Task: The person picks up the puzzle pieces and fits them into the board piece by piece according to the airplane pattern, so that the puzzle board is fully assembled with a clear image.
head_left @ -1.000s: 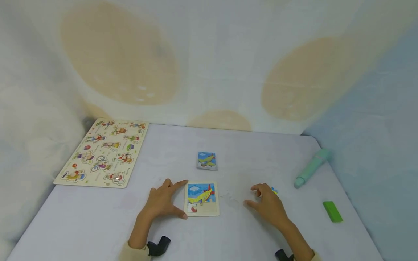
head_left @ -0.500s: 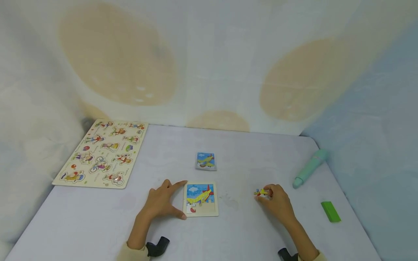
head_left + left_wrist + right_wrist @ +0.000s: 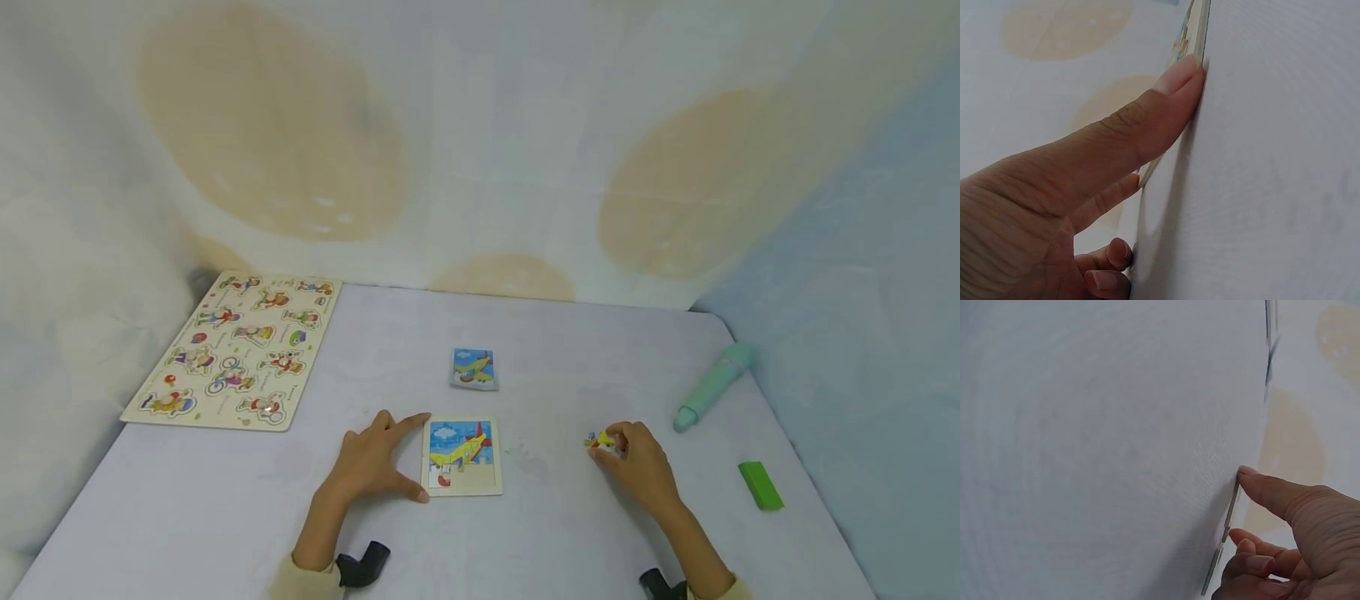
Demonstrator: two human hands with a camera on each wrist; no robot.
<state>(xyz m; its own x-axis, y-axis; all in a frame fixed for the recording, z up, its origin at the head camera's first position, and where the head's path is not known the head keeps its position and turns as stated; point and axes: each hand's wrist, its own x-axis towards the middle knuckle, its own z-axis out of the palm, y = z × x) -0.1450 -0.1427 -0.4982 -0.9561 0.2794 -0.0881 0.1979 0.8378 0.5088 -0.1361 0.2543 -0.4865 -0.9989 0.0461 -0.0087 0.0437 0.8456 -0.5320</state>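
Observation:
A small wooden puzzle board lies in front of me in the head view, with a yellow aeroplane on blue printed on its fitted pieces. Its lower right part shows bare wood. My left hand rests beside it, thumb and index finger spread and touching its two left corners. To the right, my right hand pinches a small colourful puzzle piece on the table between thumb and index finger. The right wrist view shows the thin puzzle piece edge-on, and another flat piece closer to the camera.
Behind the board lies a small aeroplane picture stack. A large puzzle board with printed figures fills the back left. At the right are a mint-green cylindrical object and a green block. Cloth walls border the table.
My right hand has moved slightly right and taken a puzzle piece between thumb and finger; the pieces, partly hidden before, now show at its fingertips. My left hand stays at the board.

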